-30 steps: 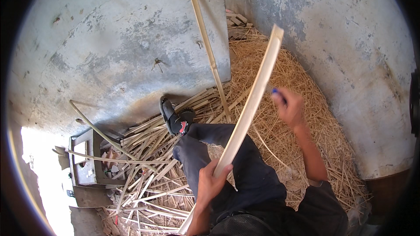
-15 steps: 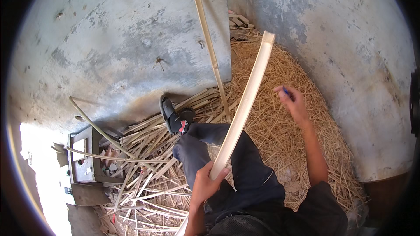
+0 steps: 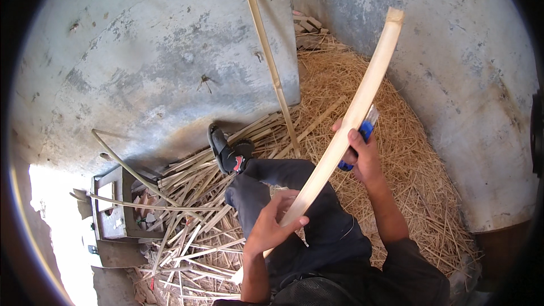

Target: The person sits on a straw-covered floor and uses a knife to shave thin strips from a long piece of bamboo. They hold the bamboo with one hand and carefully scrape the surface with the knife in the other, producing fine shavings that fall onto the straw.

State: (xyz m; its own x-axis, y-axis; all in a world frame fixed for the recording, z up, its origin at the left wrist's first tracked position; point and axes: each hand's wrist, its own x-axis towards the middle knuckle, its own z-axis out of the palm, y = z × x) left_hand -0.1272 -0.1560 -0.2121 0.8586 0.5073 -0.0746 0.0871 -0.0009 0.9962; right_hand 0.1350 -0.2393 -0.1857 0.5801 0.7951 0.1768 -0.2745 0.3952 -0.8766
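Observation:
A long split bamboo strip (image 3: 371, 79), pale and slightly curved, slants from under my left forearm up to the far right. My left hand (image 3: 266, 229) holds its lower part, fingers beneath and thumb lying along the near side. Farther up, my right hand (image 3: 367, 161) grips the strip with the thumb on its upper face. That same hand has a blue utility knife (image 3: 366, 129) tucked behind the strip, its silvery blade end pointing up and away. Part of the knife's body is hidden by the strip and fingers.
Loose bamboo splints (image 3: 192, 238) lie heaped left of my legs. Fine shavings (image 3: 419, 192) cover the floor to the right. A bamboo pole (image 3: 266, 51) leans on the grey wall (image 3: 141, 51). An open wooden box (image 3: 110, 209) stands at left, with a bent cane across it.
My right hand has come left with the knife and taken hold of the strip. The strip's far end has swung up and right, and its face has turned.

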